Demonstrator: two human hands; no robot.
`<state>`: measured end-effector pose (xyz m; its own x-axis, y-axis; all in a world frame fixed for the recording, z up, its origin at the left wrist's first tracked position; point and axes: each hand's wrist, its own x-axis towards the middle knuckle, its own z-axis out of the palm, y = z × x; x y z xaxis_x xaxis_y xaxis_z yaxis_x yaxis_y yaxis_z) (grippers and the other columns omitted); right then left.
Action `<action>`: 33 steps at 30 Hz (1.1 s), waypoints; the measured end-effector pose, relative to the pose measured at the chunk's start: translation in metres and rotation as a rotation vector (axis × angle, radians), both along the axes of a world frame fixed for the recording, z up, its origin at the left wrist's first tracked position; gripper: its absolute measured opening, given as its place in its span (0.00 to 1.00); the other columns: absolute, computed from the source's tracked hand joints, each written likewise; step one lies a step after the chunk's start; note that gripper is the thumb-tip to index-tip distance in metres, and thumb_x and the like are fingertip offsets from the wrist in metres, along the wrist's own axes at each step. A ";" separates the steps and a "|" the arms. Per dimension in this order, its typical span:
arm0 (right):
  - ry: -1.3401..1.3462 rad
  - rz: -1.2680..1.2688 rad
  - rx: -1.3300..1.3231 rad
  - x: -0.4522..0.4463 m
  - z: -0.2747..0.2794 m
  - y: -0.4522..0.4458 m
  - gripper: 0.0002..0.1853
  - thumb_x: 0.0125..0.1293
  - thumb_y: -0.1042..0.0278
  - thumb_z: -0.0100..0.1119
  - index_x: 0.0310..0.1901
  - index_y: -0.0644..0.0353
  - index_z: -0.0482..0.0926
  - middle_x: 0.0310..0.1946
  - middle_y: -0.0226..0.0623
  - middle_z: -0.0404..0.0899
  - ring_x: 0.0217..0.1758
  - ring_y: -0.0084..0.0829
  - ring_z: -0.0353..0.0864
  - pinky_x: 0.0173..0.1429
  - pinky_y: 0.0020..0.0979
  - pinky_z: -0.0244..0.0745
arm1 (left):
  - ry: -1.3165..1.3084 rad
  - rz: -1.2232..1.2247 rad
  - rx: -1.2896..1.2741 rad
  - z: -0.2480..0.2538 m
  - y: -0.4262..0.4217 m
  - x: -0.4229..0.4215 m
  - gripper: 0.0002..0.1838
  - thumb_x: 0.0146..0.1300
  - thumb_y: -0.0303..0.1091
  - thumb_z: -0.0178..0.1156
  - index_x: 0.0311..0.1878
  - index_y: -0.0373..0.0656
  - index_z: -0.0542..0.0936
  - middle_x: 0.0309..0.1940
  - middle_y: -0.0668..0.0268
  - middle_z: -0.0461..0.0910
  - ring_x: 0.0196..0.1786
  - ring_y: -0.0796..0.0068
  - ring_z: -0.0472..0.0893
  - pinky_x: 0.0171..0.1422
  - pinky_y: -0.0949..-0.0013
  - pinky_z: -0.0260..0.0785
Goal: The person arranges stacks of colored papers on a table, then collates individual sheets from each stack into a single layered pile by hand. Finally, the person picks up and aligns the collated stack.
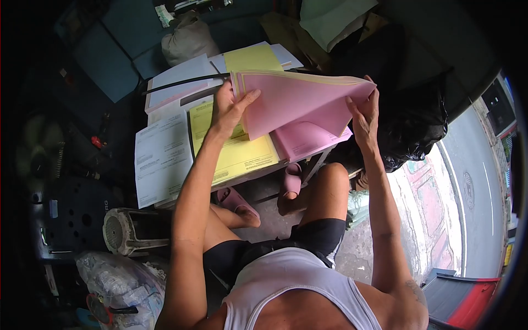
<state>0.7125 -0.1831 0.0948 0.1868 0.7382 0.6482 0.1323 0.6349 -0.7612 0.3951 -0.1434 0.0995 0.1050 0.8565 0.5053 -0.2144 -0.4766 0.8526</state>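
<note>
A thick sheaf of pink paper sheets [297,104] is held up over the table between my two hands. My left hand [228,107] pinches its left edge, thumb on the front face. At the right end, my right hand [364,113] grips the bent corner, and the sheets curve there. Yellow paper edges show along the top of the sheaf. Below it lies a stack of printed pink forms [311,138], partly hidden. Left of that are printed yellow forms [242,157], and farther left, printed white forms [164,157].
More white sheets [184,77] and a yellow sheet [253,56] lie at the back. A stuffed pale sack [188,41] stands behind. Black plastic bags [412,137] are at the right, near the street. A fan [41,143] is at the far left; a plastic bag [118,280] sits lower left.
</note>
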 end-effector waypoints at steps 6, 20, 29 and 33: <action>0.008 0.101 -0.105 0.004 0.008 0.003 0.17 0.74 0.79 0.58 0.62 0.64 0.71 0.55 0.38 0.79 0.60 0.27 0.76 0.66 0.32 0.71 | -0.044 0.184 0.062 0.011 -0.005 0.004 0.10 0.69 0.33 0.70 0.45 0.35 0.88 0.33 0.68 0.88 0.35 0.84 0.83 0.44 0.75 0.77; -0.002 0.017 -0.141 -0.015 -0.018 -0.014 0.12 0.73 0.76 0.61 0.55 0.61 0.72 0.49 0.32 0.76 0.55 0.23 0.74 0.65 0.30 0.67 | 0.090 0.135 0.095 0.001 -0.033 -0.004 0.13 0.70 0.28 0.67 0.55 0.33 0.86 0.42 0.67 0.90 0.41 0.81 0.85 0.48 0.74 0.78; 0.010 -0.238 -0.098 -0.021 -0.011 0.001 0.32 0.72 0.66 0.66 0.70 0.65 0.60 0.56 0.44 0.74 0.58 0.32 0.75 0.65 0.35 0.71 | -0.042 0.307 0.082 -0.001 -0.019 0.012 0.07 0.69 0.26 0.69 0.47 0.35 0.88 0.39 0.68 0.88 0.40 0.82 0.82 0.48 0.74 0.74; 0.434 0.118 -0.466 -0.051 -0.008 -0.005 0.43 0.72 0.53 0.67 0.76 0.66 0.53 0.64 0.46 0.72 0.65 0.36 0.77 0.66 0.40 0.74 | -0.496 0.359 -0.098 0.004 -0.031 0.050 0.07 0.68 0.26 0.70 0.46 0.34 0.86 0.41 0.66 0.87 0.42 0.79 0.82 0.51 0.71 0.73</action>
<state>0.6616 -0.1877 0.0872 0.2602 0.9555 0.1389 -0.3001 0.2168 -0.9290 0.4452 -0.1739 0.1035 -0.4252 0.8400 0.3371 -0.4371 -0.5167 0.7362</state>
